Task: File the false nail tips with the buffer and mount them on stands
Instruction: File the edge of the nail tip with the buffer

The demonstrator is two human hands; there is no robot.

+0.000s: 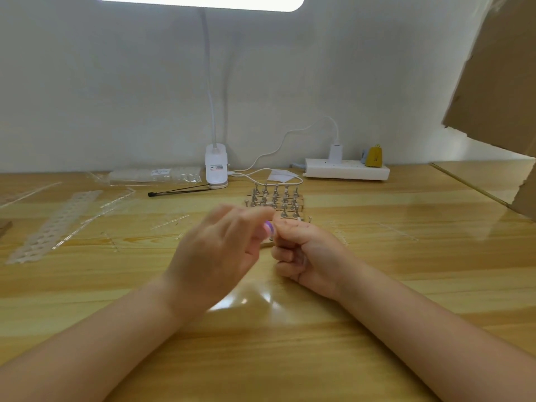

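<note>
My left hand (pixel 220 250) is raised over the middle of the table and blurred; its fingertips hold a small purple-and-white buffer (pixel 269 230). My right hand (pixel 307 253) is curled beside it, thumb and forefinger pinched together near the buffer; the nail tip between them is too small to make out. Just behind both hands stand several small metal stands (pixel 275 198) in rows on a wooden base. A strip of clear nail tips (pixel 55 221) lies at the left, with thin clear sprues (pixel 171 221) scattered around.
A clamp lamp's white base (pixel 216 166) stands at the back centre, its cable running to a white power strip (pixel 346 169). A black-tipped brush (pixel 179 192), a plastic bag (pixel 153 175) and a brown cardboard sheet (pixel 499 82) at the right are also here.
</note>
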